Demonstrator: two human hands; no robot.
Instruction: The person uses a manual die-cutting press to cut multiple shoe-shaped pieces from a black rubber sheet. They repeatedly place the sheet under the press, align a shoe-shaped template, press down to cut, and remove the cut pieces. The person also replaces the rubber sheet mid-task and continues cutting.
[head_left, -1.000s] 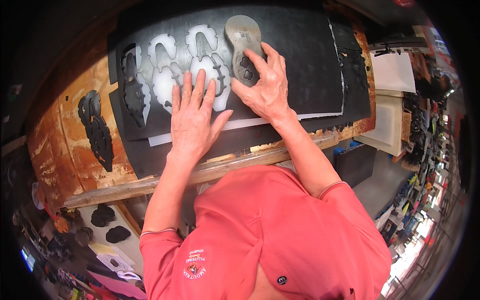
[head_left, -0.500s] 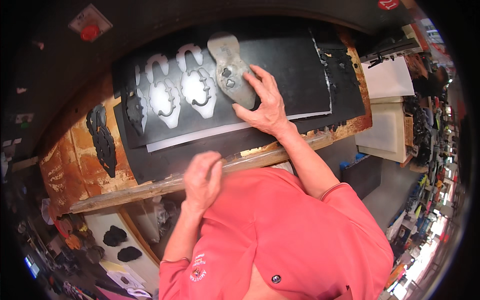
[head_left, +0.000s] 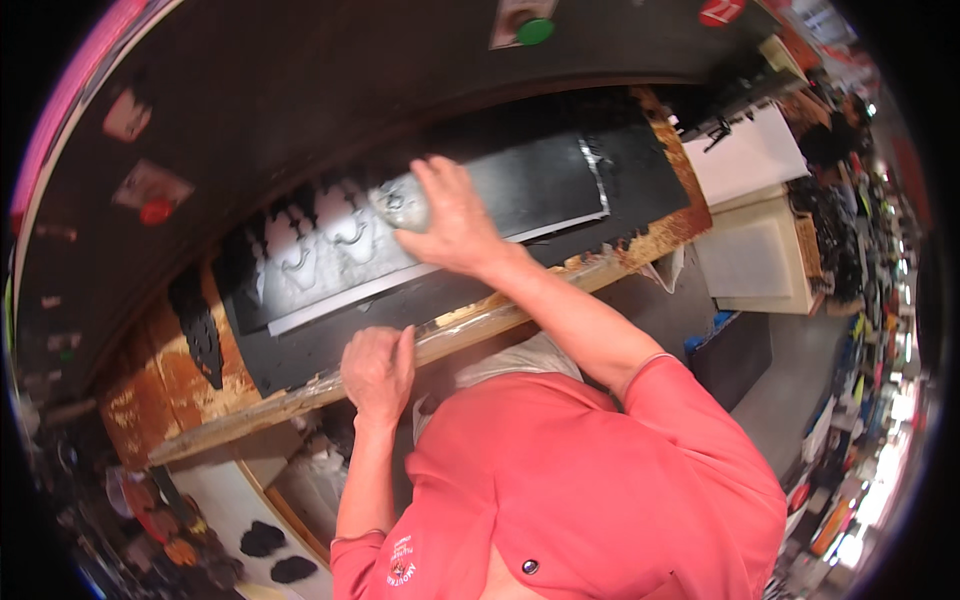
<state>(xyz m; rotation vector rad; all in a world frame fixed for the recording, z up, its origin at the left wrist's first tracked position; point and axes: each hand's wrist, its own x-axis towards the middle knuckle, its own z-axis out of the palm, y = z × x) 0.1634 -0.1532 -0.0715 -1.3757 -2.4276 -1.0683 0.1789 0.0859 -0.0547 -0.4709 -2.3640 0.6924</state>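
Note:
My right hand [head_left: 455,215] reaches over the black sheet [head_left: 525,185] on the bench. Its thumb and fingers span the near end of a pale, sole-shaped cutting die [head_left: 398,204] that lies flat on the sheet. The die's far end is hidden under a dark overhead beam. Left of it, white sole-shaped cutouts [head_left: 345,212] show in the sheet, with thin curved black strips across them. My left hand [head_left: 377,372] is loosely closed, thumb up, above the bench's wooden front edge, with nothing seen in it.
A dark machine beam [head_left: 330,90] with a green button [head_left: 535,32] and a red button [head_left: 156,210] overhangs the bench's far side. Black cut pieces [head_left: 198,330] lie at the bench's left. A pale cabinet [head_left: 755,255] stands at the right.
The view has tilted, so more of the beam shows and covers the die's far end. My left hand has come toward the bench's front edge. My right hand stays at the die.

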